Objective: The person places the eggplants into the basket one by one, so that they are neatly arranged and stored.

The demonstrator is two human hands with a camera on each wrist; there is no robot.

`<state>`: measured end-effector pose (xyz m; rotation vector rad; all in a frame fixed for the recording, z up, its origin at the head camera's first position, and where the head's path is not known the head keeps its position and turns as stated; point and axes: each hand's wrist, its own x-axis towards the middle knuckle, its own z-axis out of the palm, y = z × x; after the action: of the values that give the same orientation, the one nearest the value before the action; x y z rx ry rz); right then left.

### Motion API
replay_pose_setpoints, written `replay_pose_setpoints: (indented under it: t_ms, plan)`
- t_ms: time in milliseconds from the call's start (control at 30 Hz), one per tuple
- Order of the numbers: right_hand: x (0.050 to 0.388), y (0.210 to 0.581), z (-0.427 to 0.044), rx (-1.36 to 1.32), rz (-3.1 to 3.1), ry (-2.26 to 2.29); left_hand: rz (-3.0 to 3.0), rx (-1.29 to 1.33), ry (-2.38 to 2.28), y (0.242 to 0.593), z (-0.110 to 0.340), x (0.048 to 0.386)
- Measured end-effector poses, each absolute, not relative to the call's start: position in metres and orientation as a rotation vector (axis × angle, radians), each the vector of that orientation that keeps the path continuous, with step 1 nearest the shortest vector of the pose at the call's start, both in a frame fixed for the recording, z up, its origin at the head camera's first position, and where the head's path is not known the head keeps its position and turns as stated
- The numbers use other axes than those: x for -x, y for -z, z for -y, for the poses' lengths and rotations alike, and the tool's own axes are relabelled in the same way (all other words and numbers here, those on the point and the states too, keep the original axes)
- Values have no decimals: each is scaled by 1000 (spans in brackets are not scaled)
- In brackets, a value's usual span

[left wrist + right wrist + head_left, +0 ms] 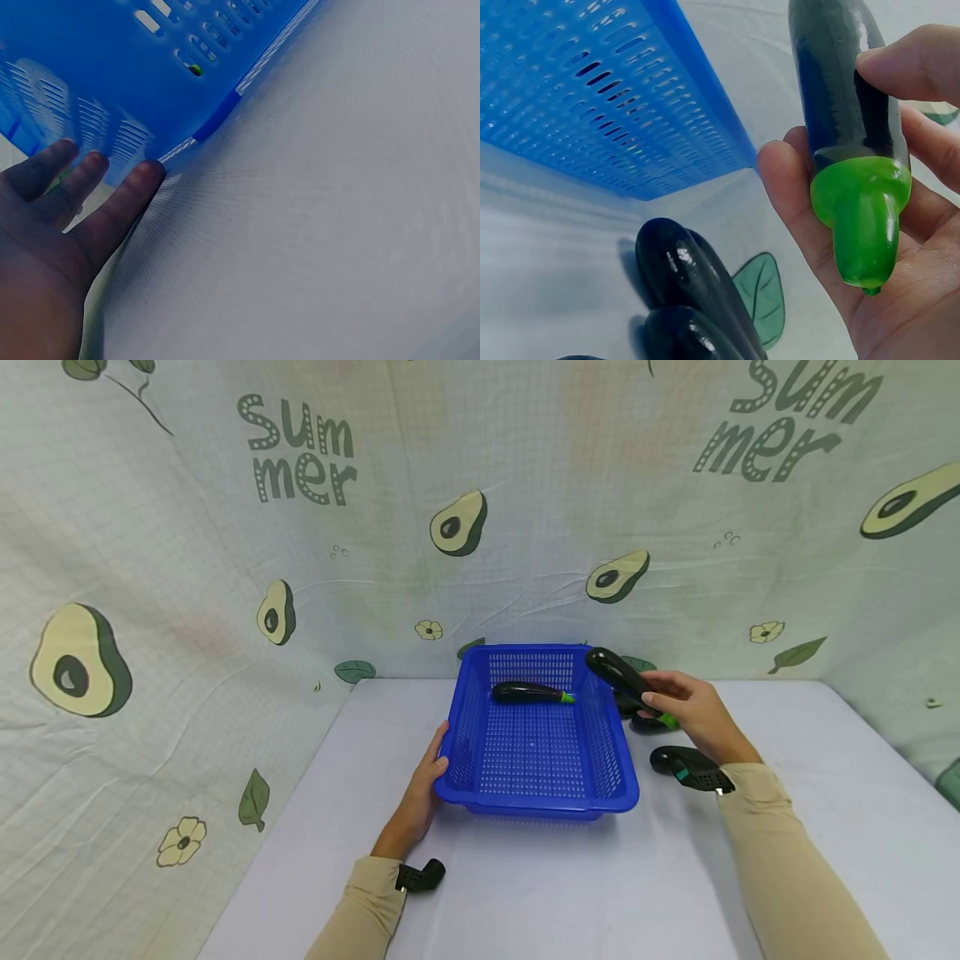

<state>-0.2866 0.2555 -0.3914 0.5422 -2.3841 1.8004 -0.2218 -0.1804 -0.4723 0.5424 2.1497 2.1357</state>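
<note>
My right hand (701,714) holds a glossy dark eggplant (618,672) near its green stem end, thumb on one side and fingers on the other. The eggplant is tilted, its rounded end raised over the right rim of the blue plastic basket (536,804). Inside that basket another eggplant (525,693) lies sideways near the back. Against the basket's left side rests my left hand (422,789); in the left wrist view its fingers (124,206) look straight and touch the outer wall. Under my right hand, more eggplants (686,262) lie on the table, partly hidden in the head view.
The basket stands on a white-covered table (517,893). A printed cloth backdrop (525,527) with avocados and leaves rises behind the table and along its sides. Black devices are strapped to the left wrist (420,877) and right wrist (693,770).
</note>
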Motion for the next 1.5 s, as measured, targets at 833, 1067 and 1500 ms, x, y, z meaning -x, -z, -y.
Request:
replay_pose_setpoints:
  t_ms: [833,1067,1500]
  plan:
    - [298,376,-240,-525,2387,-1862,-2155,-519,-2124,471,178,222]
    - [300,370,-233,-615,2391,-1858,-2140,-504,-2131,472,180,221]
    - [313,356,-223,-599,2470,-1819,-2134,-518,-2141,471,180,221]
